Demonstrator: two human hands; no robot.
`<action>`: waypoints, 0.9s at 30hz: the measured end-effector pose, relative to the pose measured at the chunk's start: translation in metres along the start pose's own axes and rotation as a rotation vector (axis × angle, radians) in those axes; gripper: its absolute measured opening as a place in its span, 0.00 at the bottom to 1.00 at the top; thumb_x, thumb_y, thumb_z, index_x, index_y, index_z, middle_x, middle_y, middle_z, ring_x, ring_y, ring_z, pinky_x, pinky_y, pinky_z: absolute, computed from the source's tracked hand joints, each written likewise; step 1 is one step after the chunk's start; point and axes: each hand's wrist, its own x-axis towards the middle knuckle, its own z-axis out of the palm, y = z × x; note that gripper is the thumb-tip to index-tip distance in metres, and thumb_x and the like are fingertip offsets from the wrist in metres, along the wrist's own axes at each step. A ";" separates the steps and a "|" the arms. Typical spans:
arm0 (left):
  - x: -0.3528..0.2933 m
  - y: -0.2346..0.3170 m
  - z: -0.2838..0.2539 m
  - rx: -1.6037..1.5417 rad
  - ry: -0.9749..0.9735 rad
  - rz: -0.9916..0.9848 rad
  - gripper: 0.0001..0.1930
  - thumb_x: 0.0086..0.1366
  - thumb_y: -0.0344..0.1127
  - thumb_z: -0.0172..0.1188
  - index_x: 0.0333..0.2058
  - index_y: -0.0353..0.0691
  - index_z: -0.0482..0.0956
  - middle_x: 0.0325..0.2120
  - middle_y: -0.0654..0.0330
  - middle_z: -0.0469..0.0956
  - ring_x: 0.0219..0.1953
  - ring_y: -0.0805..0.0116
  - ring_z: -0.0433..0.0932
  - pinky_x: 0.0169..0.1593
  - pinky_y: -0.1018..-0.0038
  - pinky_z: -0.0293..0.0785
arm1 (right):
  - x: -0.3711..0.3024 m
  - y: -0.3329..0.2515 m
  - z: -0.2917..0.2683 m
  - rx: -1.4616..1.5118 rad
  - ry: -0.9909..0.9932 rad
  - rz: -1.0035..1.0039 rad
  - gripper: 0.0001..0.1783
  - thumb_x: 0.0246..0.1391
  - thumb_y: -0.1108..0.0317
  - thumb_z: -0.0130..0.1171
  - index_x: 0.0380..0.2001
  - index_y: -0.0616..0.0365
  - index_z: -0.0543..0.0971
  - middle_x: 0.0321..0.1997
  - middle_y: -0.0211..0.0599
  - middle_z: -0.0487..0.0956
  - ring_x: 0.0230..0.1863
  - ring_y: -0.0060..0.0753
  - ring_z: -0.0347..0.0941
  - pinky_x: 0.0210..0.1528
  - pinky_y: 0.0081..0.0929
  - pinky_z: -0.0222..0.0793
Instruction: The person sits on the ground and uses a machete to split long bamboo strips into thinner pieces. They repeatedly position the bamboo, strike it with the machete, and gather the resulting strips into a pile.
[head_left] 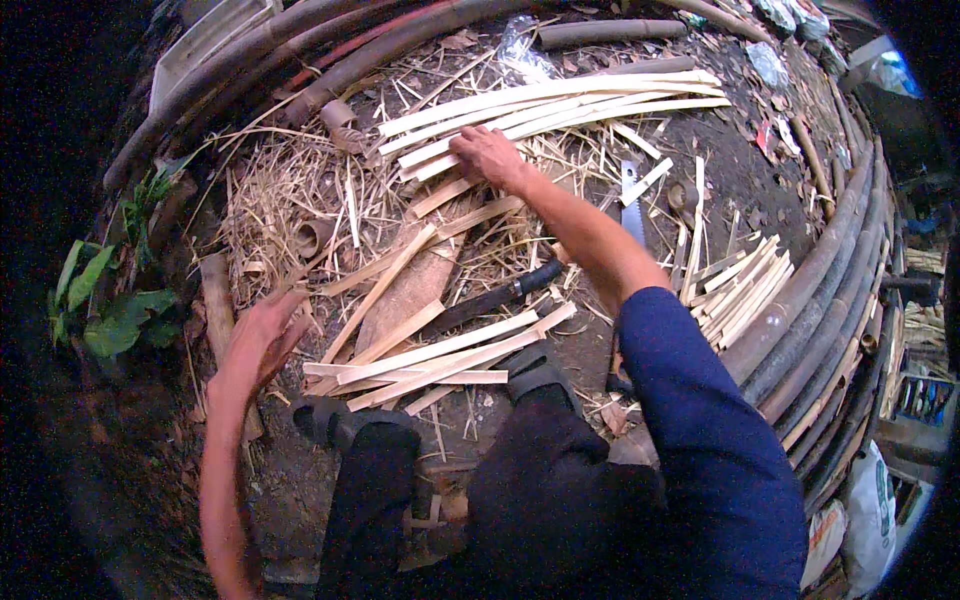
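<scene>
My right hand (488,157) reaches forward, its fingers curled down onto a pale bamboo strip (428,152) at the near side of a row of long split strips (600,95). My left hand (262,338) hangs over the ground at the left, fingers apart with nothing seen in them. Near its fingertips is the end of a brownish strip (375,272). Several shorter strips (440,365) lie crossed in front of my feet. Between them and the far row, a large knife (490,300) with a dark handle rests beside a flat wooden board (405,300).
A handsaw (631,205) lies right of my forearm, partly hidden by it. Farther right are a bundle of split strips (745,290) and long bamboo poles (825,290). Shavings (290,190) cover the ground at left, near short bamboo tube pieces (313,237) and a leafy plant (125,310).
</scene>
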 end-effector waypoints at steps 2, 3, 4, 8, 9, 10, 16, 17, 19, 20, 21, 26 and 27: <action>-0.043 -0.009 -0.011 -0.045 -0.069 -0.092 0.18 0.60 0.32 0.58 0.48 0.34 0.73 0.43 0.46 0.75 0.45 0.49 0.75 0.49 0.65 0.71 | 0.008 0.005 -0.018 0.109 0.105 -0.202 0.12 0.49 0.65 0.54 0.38 0.50 0.76 0.39 0.37 0.75 0.45 0.43 0.72 0.45 0.41 0.68; -0.063 -0.013 -0.009 -0.134 -0.095 -0.152 0.17 0.60 0.33 0.58 0.48 0.34 0.73 0.43 0.46 0.75 0.45 0.49 0.76 0.49 0.65 0.71 | 0.019 0.002 -0.029 0.255 0.249 -0.310 0.10 0.50 0.63 0.56 0.36 0.52 0.78 0.34 0.39 0.76 0.39 0.46 0.74 0.41 0.39 0.69; -0.080 -0.017 -0.008 -0.226 -0.117 -0.210 0.17 0.60 0.33 0.57 0.48 0.33 0.73 0.43 0.46 0.75 0.45 0.50 0.76 0.49 0.66 0.71 | 0.017 0.002 -0.044 0.276 0.284 -0.307 0.11 0.52 0.60 0.56 0.36 0.52 0.79 0.31 0.40 0.76 0.36 0.46 0.74 0.37 0.38 0.70; -0.090 -0.020 0.036 -0.584 0.147 -0.354 0.26 0.63 0.38 0.56 0.57 0.34 0.65 0.54 0.51 0.69 0.57 0.60 0.67 0.58 0.67 0.64 | 0.051 -0.066 -0.095 0.259 0.279 -0.312 0.12 0.58 0.55 0.53 0.36 0.50 0.78 0.27 0.43 0.77 0.28 0.48 0.75 0.28 0.40 0.70; -0.082 -0.020 0.057 -0.692 0.283 -0.403 0.32 0.63 0.39 0.55 0.63 0.37 0.55 0.61 0.51 0.60 0.62 0.59 0.60 0.61 0.65 0.60 | 0.057 -0.107 -0.110 0.224 0.131 -0.301 0.15 0.59 0.53 0.51 0.35 0.51 0.77 0.26 0.45 0.77 0.29 0.50 0.76 0.29 0.43 0.70; -0.074 -0.018 0.075 -0.954 0.454 -0.353 0.36 0.64 0.42 0.55 0.65 0.38 0.48 0.63 0.50 0.54 0.64 0.57 0.55 0.63 0.61 0.57 | 0.064 -0.146 -0.119 0.305 0.126 -0.395 0.17 0.59 0.51 0.50 0.36 0.52 0.76 0.25 0.46 0.77 0.27 0.54 0.75 0.27 0.45 0.70; -0.031 0.001 0.124 -1.673 1.194 -0.372 0.18 0.70 0.39 0.46 0.50 0.31 0.65 0.42 0.48 0.75 0.45 0.57 0.77 0.51 0.62 0.75 | 0.037 -0.281 -0.063 0.578 0.197 -0.589 0.18 0.59 0.59 0.50 0.47 0.58 0.71 0.36 0.49 0.74 0.39 0.51 0.71 0.41 0.42 0.68; -0.044 -0.013 0.138 -1.737 1.206 -0.419 0.17 0.70 0.39 0.47 0.49 0.31 0.66 0.41 0.48 0.76 0.44 0.57 0.78 0.50 0.61 0.75 | 0.026 -0.289 -0.061 0.549 0.253 -0.681 0.19 0.55 0.63 0.54 0.48 0.59 0.70 0.42 0.46 0.71 0.43 0.49 0.68 0.44 0.38 0.67; -0.071 -0.039 0.167 -1.840 1.259 -0.516 0.15 0.68 0.37 0.50 0.46 0.31 0.68 0.39 0.50 0.76 0.43 0.58 0.77 0.51 0.61 0.75 | -0.024 -0.282 -0.034 0.487 0.005 -0.586 0.18 0.54 0.65 0.53 0.49 0.57 0.70 0.44 0.46 0.71 0.47 0.48 0.68 0.46 0.39 0.66; -0.084 -0.047 0.182 -1.867 1.270 -0.521 0.14 0.68 0.36 0.50 0.45 0.30 0.68 0.39 0.51 0.76 0.43 0.59 0.77 0.52 0.62 0.75 | -0.043 -0.274 -0.013 0.438 -0.092 -0.627 0.19 0.55 0.61 0.51 0.49 0.56 0.70 0.46 0.45 0.71 0.49 0.47 0.66 0.50 0.41 0.64; -0.091 -0.054 0.196 -1.904 1.264 -0.517 0.14 0.68 0.35 0.51 0.45 0.30 0.68 0.39 0.51 0.76 0.43 0.60 0.77 0.52 0.62 0.75 | -0.067 -0.269 0.008 0.291 -0.188 -0.515 0.19 0.57 0.60 0.47 0.50 0.55 0.70 0.47 0.44 0.71 0.50 0.47 0.66 0.52 0.41 0.62; -0.102 -0.055 0.197 -1.779 1.402 -0.624 0.25 0.64 0.27 0.54 0.57 0.36 0.56 0.39 0.52 0.71 0.41 0.61 0.75 0.49 0.62 0.77 | -0.102 -0.248 0.037 0.228 -0.450 -0.377 0.20 0.51 0.69 0.49 0.50 0.57 0.69 0.44 0.45 0.71 0.47 0.50 0.66 0.51 0.42 0.62; -0.103 -0.055 0.195 -1.702 1.506 -0.660 0.26 0.63 0.27 0.55 0.57 0.36 0.56 0.38 0.51 0.70 0.39 0.62 0.75 0.48 0.63 0.78 | -0.101 -0.245 0.027 0.218 -0.431 -0.380 0.20 0.51 0.70 0.49 0.50 0.55 0.69 0.45 0.45 0.72 0.46 0.51 0.68 0.49 0.41 0.64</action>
